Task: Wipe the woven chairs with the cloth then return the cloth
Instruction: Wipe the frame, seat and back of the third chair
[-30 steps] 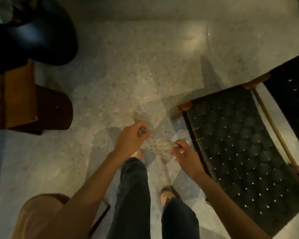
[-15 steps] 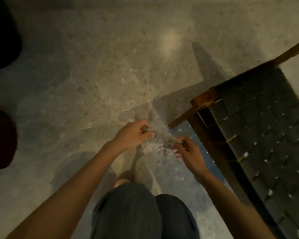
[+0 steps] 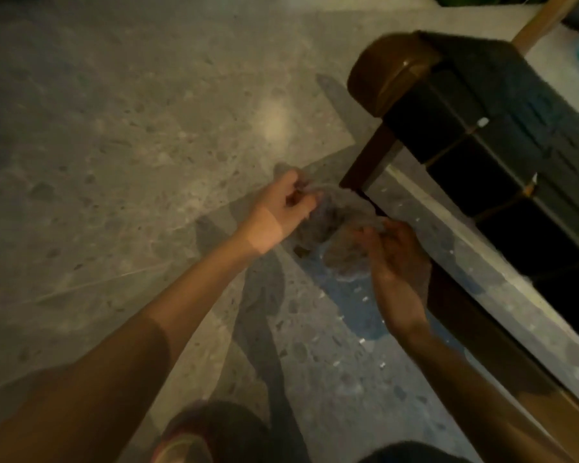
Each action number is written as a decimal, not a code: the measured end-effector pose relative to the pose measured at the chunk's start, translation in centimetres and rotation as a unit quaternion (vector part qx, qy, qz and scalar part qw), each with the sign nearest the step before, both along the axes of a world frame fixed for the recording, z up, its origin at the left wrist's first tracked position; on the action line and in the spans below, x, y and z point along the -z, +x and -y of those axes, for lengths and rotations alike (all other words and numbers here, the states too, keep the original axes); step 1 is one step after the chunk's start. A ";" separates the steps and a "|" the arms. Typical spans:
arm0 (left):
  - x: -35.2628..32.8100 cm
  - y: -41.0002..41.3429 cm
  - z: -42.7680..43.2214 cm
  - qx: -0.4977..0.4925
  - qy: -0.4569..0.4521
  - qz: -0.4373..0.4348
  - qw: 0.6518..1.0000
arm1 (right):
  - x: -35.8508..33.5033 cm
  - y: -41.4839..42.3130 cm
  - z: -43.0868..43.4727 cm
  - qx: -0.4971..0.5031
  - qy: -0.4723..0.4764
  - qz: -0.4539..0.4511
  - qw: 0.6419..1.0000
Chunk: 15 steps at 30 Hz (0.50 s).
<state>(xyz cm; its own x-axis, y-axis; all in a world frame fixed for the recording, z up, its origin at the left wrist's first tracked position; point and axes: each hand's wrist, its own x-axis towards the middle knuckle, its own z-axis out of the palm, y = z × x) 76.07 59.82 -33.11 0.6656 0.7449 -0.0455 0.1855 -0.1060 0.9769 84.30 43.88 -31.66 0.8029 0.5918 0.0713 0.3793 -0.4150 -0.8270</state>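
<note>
Speckled floor [image 3: 131, 128] lies under you, with the woven chair [image 3: 502, 155] close on your right. Your left hand [image 3: 278, 212] and right hand [image 3: 395, 252] each pinch the cloth [image 3: 338, 228], held between them beside the chair's leg [image 3: 368, 162].

A speckled grey stone floor [image 3: 121, 135] runs under everything, terrazzo-like, with thin pale seams crossing it and a soft glare of light near twelve o'clock. Toward two o'clock a woven chair [image 3: 502, 128] stands on it, its dark wooden leg [image 3: 368, 165] coming straight down to the floor, its black straps blurred. The chair's shadow falls across the floor at four o'clock, dotted with small bright flecks. At six o'clock a shoe [image 3: 181, 446] is planted on the stone.
</note>
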 end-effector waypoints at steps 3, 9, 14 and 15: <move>0.1 2.8 -0.3 0.001 0.025 0.023 0.999 | 0.1 1.6 -0.5 -0.006 -0.027 0.070 0.997; 1.0 5.9 0.0 -0.059 -0.004 0.141 0.988 | 1.0 2.7 -2.0 -0.041 0.020 0.076 0.996; 3.8 5.4 0.9 -0.001 0.027 0.111 0.993 | 1.1 3.0 -3.7 -0.040 -0.058 0.114 0.991; 4.3 5.4 1.1 0.019 0.041 0.116 0.992 | 1.1 2.9 -4.0 -0.046 -0.075 0.115 0.990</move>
